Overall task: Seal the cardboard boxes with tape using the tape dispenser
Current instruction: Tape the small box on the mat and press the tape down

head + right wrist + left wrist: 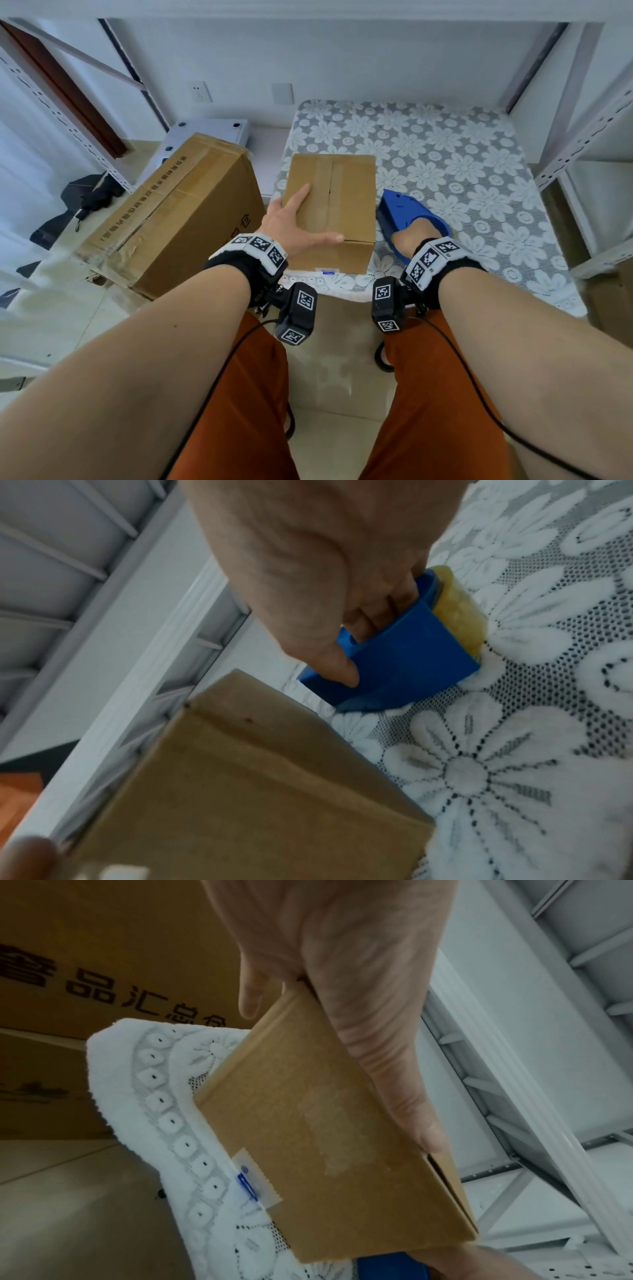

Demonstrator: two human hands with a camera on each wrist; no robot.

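Left hand (291,224), fingers spread, rests on closed box (337,202) at table's (479,164) near edge; right hand (416,236) grips dispenser (399,209) beside it.

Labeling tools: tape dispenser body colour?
Blue; the tape dispenser, gripped by the right hand, shows best in the right wrist view.

Small box (330,209) sits on the bench (479,178), near its front left corner. Left hand (291,226) lies on the box's near left corner, thumb along the front edge. Dispenser (404,212) stands on the bench just right of the box, right hand (416,236) in its handle. Big box (171,219) rests tilted on the floor, left of the bench. A flat case (209,132) lies behind the big box.
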